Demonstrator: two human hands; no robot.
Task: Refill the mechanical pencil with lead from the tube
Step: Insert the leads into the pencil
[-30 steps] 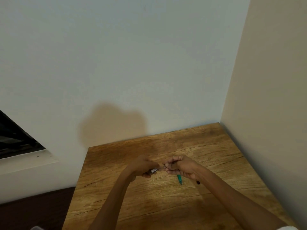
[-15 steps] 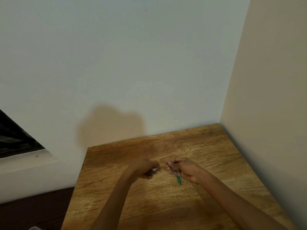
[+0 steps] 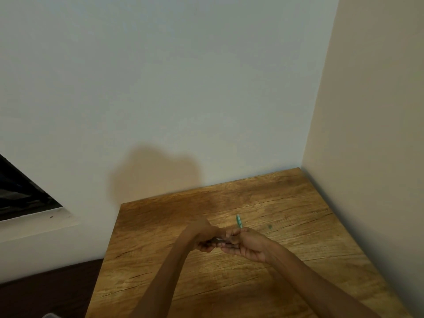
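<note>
Here, over the wooden table (image 3: 286, 283), the left hand (image 3: 204, 235) is curling its fingers around a small dark tube (image 3: 218, 241) with a pale end, while the right hand (image 3: 246, 245) is gripping a green pencil (image 3: 239, 221) whose tip is sticking up beyond the knuckles. The two hands are touching at the fingertips, both lifted just above the tabletop near its middle. The picture is blurring the finer details.
</note>
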